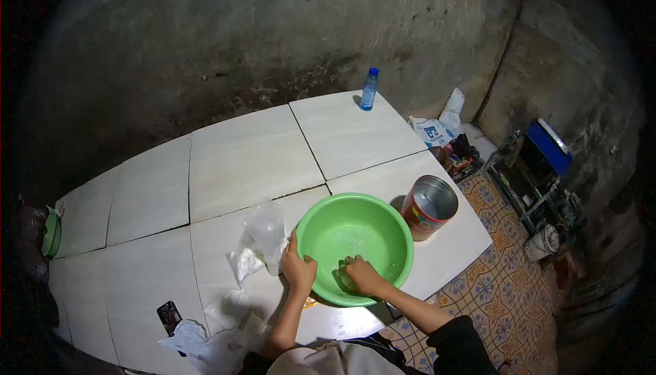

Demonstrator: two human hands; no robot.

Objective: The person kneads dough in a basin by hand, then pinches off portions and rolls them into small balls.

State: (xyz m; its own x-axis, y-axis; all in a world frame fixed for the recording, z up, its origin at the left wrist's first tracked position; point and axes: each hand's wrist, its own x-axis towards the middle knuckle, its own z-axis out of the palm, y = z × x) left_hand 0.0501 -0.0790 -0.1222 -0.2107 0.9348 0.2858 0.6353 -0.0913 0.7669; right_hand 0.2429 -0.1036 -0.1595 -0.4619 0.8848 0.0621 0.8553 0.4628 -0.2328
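A large green basin stands on the white tiled table. My left hand is closed on the basin's left rim, its thumb toward the inside. Down inside the basin, near its front wall, my right hand has its fingers curled round something small and pale that I cannot make out. Beside my left hand lie a clear plastic bag and a white packet. An open metal tin with a red label stands right of the basin.
At the table's far corner stands a blue-capped bottle. A phone and crumpled plastic lie at front left. Past the right edge are bags, a metal frame with a blue top and a bucket on patterned floor.
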